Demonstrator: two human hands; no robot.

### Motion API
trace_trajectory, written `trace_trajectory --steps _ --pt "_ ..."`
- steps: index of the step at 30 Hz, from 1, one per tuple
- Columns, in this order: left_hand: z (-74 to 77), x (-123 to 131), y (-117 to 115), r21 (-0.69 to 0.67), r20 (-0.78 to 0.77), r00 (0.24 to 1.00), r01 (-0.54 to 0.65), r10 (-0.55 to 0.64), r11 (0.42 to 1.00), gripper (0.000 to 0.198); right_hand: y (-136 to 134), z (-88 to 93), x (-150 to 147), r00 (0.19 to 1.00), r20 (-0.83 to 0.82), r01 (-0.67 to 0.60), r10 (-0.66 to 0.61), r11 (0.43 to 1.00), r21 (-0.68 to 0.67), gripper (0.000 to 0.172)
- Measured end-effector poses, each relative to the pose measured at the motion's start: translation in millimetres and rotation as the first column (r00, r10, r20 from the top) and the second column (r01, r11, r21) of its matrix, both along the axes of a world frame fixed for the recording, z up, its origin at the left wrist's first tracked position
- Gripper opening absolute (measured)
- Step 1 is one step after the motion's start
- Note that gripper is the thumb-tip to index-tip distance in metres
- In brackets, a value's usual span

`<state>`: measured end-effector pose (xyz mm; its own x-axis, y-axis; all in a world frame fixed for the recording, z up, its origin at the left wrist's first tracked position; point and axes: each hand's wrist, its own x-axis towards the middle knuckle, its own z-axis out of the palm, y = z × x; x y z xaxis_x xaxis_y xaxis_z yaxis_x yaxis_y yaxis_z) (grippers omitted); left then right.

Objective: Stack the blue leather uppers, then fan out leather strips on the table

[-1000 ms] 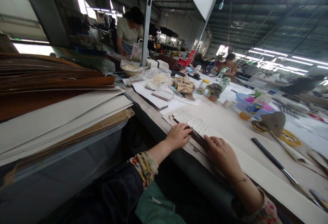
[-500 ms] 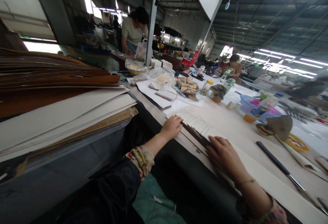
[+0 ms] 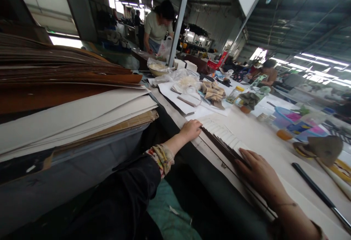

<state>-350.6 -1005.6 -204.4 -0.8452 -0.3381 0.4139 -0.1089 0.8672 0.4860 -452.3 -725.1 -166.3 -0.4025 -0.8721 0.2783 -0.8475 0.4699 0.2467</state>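
Observation:
A fanned stack of long strips (image 3: pixel 222 134), white on top with dark brown edges, lies along the near edge of the worktable. My left hand (image 3: pixel 191 130) is closed at the far end of the strips, its fingertips curled over the corner. Nearer to me, my right hand (image 3: pixel 261 176) grips the same stack, with fingers across the white top and thumb along the brown side. Part of the stack is hidden under the right hand and forearm. To the right of that hand lies a black-handled tool (image 3: pixel 312 185) with a metal shaft.
At left, brown and white sheets (image 3: pixel 74 113) are piled high. Plastic bags (image 3: pixel 186 79), a tan cloth bundle (image 3: pixel 212 92), a yellow-lidded jar (image 3: pixel 235 94) and a blue basin (image 3: pixel 283 115) stand farther along the table. A metal post (image 3: pixel 179 20) rises behind; a co-worker (image 3: pixel 157 27) bends beyond it.
The view has turned a little to the left, so everything sits farther right in the picture. Both hands stay on the strips in nearly the same places.

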Motion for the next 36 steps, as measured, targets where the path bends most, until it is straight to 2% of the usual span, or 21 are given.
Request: trace_trajectory --steps 11,15,17,21,24,27,29,32,36 --pt "-8.1 -1 -3 0.014 -0.086 0.996 0.029 -0.028 0.999 0.031 0 5.7 -4 0.998 0.056 0.038 -0.039 0.999 0.016 0.045" --pt "-8.6 4 1 0.003 -0.144 0.989 0.034 -0.033 0.999 0.026 0 7.0 -6 0.994 0.081 0.066 -0.067 0.998 0.023 0.045" --pt "-8.1 8 7 -0.034 -0.162 0.985 0.054 -0.059 0.998 0.022 0 7.9 -7 0.992 0.096 0.085 -0.086 0.996 0.015 0.044" --pt "-7.3 11 32 -0.148 -0.199 0.958 0.177 -0.205 0.973 0.024 -1 9.5 -7 0.989 0.109 0.098 -0.097 0.995 -0.004 0.04" --pt "-6.1 6 53 -0.235 -0.145 0.956 0.218 -0.256 0.947 0.026 -3 9.1 0 0.995 0.058 0.079 -0.079 0.997 -0.001 0.038" --pt "-4.2 0 65 -0.274 -0.049 0.975 0.195 -0.216 0.942 0.024 -4 3.5 10 0.998 -0.054 0.047 -0.046 0.999 0.026 0.038" --pt "-3.2 -2 68 -0.276 -0.021 0.984 0.164 -0.176 0.947 0.025 -3 -3.4 15 0.993 -0.116 0.005 0.0 0.999 0.046 0.044" --pt "-2.0 -2 69 -0.276 -0.014 0.99 0.133 -0.142 0.952 0.026 1 -14.1 16 0.989 -0.146 -0.026 0.035 0.998 0.064 0.055" --pt "0.4 -2 68 -0.263 0.016 0.991 0.134 -0.134 0.955 0.024 6 -19.0 14 0.987 -0.16 0.002 0.013 0.996 0.094 0.054"
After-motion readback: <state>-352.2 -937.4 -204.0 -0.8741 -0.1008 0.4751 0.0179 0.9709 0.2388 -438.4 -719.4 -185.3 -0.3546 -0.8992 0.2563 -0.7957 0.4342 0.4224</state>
